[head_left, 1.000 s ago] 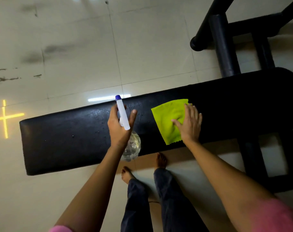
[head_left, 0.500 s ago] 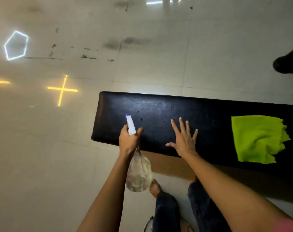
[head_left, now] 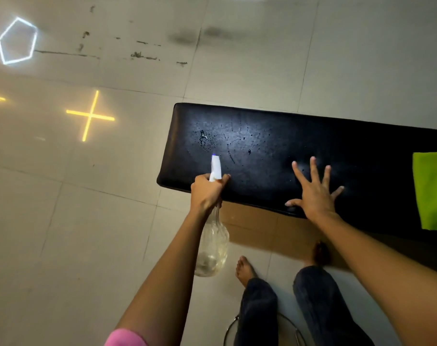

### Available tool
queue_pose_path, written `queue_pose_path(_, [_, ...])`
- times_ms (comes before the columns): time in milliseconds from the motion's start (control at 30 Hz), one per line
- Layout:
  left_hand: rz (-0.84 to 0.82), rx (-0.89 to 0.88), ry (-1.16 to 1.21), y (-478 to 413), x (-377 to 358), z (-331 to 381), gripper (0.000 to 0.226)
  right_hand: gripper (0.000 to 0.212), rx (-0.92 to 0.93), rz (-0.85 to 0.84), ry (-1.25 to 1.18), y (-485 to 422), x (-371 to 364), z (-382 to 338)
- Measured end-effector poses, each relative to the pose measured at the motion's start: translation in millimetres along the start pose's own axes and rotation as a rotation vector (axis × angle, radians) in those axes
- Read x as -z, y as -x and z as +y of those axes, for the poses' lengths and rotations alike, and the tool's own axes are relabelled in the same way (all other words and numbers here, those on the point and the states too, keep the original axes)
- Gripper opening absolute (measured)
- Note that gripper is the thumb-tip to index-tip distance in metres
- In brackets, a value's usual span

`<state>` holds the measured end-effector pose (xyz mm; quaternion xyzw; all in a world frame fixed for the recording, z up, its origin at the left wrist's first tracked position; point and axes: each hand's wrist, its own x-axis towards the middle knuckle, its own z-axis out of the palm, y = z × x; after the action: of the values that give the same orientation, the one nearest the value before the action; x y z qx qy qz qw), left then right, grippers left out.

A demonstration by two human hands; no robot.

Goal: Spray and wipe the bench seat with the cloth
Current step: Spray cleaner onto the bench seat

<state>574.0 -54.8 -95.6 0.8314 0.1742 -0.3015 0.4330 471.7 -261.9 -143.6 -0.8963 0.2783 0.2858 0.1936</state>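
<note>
The tiled floor is taking up most of the view, with the black bench seat running in from the right. The view is now sitting over the seat's left end instead of its middle. The green cloth is lying on the seat at the far right edge of frame. A second ago the right hand was flat on the cloth; now it's resting on bare seat well apart from it, fingers spread wide, holding nothing. The left hand is gripping the neck of the clear spray bottle, nozzle pointing at the seat. Droplets are glistening just past it. So I'd say spraying's underway here, and wiping this end is still waiting.
</note>
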Motion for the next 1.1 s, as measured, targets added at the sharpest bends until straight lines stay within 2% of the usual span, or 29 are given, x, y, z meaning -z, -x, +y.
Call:
queue_pose_path(133, [-0.175,-0.091,-0.103,11,-26,2,0.027,0.11,0.041,0.047,0.016,4,-2,10])
queue_pose_path(233, [-0.213,-0.12,-0.158,22,-53,8,0.023,0.109,0.007,0.164,0.027,14,-7,33])
queue_pose_path(333, [-0.228,-0.105,-0.204,28,-78,11,0.022,0.104,-0.024,0.183,0.012,20,-11,53])
queue_pose_path(433, [-0.286,-0.104,-0.216,37,-103,16,0.034,0.102,0.03,0.197,0.006,19,-10,69])
queue_pose_path(533, [-0.375,-0.138,-0.269,51,-132,29,0.043,0.099,0.0,0.235,0.006,19,0,92])
queue_pose_path(633, [-0.434,-0.153,-0.303,62,-162,43,0.032,0.093,-0.034,0.237,0.026,20,11,123])
queue_pose_path(767, [-0.431,-0.129,-0.33,72,-196,65,0.042,0.086,0.095,0.227,0.03,18,26,157])
queue_pose_path(833, [-0.441,-0.153,-0.306,77,-208,76,0.044,0.081,0.141,0.33,-0.036,18,34,170])
queue_pose_path(900, [-0.44,-0.195,-0.261,83,-218,89,0.044,0.078,0.046,0.497,-0.127,19,44,187])
queue_pose_path(967, [-0.416,-0.236,-0.181,90,-224,106,0.039,0.081,-0.159,0.614,-0.273,20,56,208])
queue_pose_path(1033, [-0.391,-0.282,-0.086,98,-232,126,0.041,0.089,-0.412,0.601,-0.445,19,71,234])
queue_pose_path(1100, [-0.368,-0.355,-0.012,106,-239,145,0.048,0.096,-0.618,0.517,-0.639,16,83,254])
